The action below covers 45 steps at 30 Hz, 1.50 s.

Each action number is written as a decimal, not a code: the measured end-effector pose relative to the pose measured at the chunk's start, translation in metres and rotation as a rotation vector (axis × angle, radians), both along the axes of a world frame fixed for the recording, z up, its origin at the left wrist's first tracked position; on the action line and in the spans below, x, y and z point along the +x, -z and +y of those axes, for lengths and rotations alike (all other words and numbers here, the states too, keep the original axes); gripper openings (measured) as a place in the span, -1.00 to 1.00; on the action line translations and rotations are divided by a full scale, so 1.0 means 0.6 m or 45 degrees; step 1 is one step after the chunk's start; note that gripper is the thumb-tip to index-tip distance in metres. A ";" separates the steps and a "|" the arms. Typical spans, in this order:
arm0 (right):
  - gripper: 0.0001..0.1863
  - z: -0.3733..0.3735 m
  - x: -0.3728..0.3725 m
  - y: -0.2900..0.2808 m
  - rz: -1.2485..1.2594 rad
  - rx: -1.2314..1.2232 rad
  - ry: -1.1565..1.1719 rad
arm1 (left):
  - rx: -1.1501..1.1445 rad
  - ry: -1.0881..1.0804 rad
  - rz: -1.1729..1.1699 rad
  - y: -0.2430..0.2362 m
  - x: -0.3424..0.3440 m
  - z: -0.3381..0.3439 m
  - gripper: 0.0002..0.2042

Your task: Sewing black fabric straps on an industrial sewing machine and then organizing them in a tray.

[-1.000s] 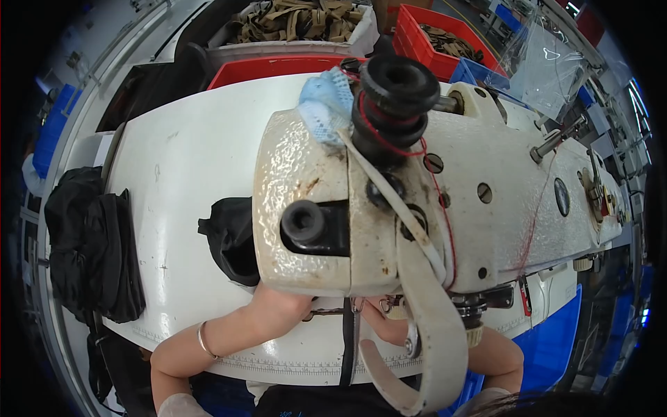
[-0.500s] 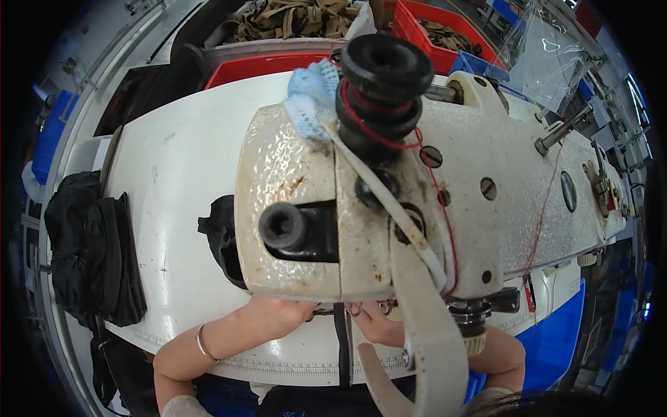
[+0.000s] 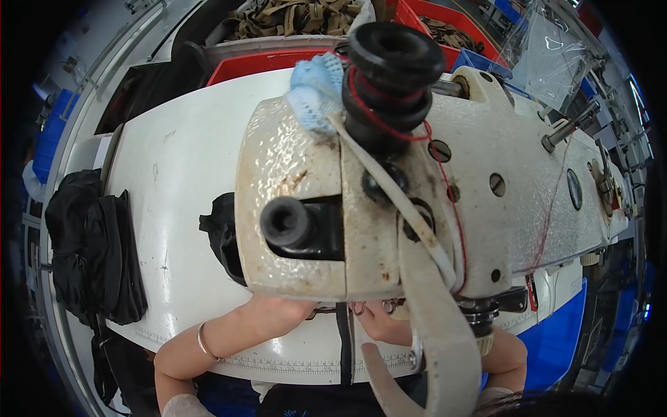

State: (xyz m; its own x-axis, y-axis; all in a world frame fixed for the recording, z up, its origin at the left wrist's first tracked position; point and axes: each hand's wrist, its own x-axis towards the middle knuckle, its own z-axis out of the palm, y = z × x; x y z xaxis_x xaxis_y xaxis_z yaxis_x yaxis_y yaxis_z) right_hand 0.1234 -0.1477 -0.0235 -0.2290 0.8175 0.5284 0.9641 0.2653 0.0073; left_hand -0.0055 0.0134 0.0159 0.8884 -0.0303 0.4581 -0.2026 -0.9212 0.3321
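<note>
A cream sewing machine head (image 3: 299,160) fills the middle of the view and hides the place where my hands work. My left hand (image 3: 281,311) is bent in under its front edge, with the fingertips out of sight. On the other side, my right hand (image 3: 381,325) reaches in close to small metal loops, its fingertips also covered. Between the hands a black zipper strip (image 3: 345,340) with metal teeth runs down over the table's front edge. Part of a black fabric piece (image 3: 224,233) shows left of the machine head.
Folded black fabric (image 3: 97,250) lies at the left of the white table (image 3: 167,160). A blue-and-white cloth (image 3: 314,94) is tucked by the black knob (image 3: 394,62), wound with red thread. Behind are red bins (image 3: 267,64) and tan strips (image 3: 295,17); a blue panel (image 3: 559,340) is at right.
The machine head sits slightly farther right in the view, consistent with a small head movement. Both hands and the zipper strip stay almost where they were.
</note>
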 end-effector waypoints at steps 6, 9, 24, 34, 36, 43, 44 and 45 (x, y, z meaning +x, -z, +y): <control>-0.54 -0.013 0.004 -0.004 -0.017 -0.015 0.019 | -0.022 0.032 0.025 -0.001 0.005 -0.006 -0.63; -0.54 -0.010 -0.003 -0.070 -1.176 -0.230 -0.170 | -0.010 0.018 0.046 0.000 0.000 -0.004 -0.63; -0.63 0.002 0.002 -0.083 -2.514 -0.432 -0.588 | -0.039 0.012 0.254 0.019 -0.002 -0.003 -0.69; -0.68 -0.021 0.015 -0.070 -1.778 -0.380 -0.333 | -0.063 0.056 -0.003 -0.009 0.004 -0.010 -0.74; -0.69 -0.029 0.018 -0.064 -1.627 -0.370 -0.284 | -0.032 0.038 -0.015 -0.013 0.005 -0.014 -0.74; -0.72 -0.040 0.024 -0.044 -1.085 -0.316 -0.140 | 0.119 -0.045 0.012 -0.008 0.002 -0.027 -0.74; -0.72 -0.039 0.025 -0.040 -1.004 -0.309 -0.121 | 0.118 -0.048 0.018 -0.003 -0.002 -0.029 -0.74; -0.73 -0.039 0.026 -0.035 -0.922 -0.302 -0.104 | 0.125 -0.055 0.078 0.005 -0.007 -0.032 -0.73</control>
State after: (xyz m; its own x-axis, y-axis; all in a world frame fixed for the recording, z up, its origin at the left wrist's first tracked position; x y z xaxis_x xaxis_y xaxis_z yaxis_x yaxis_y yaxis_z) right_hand 0.1392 -0.1709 -0.0023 -0.5159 0.8559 0.0360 0.7177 0.4089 0.5637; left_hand -0.0096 -0.0060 0.0129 0.9162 -0.0338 0.3994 -0.1443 -0.9574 0.2501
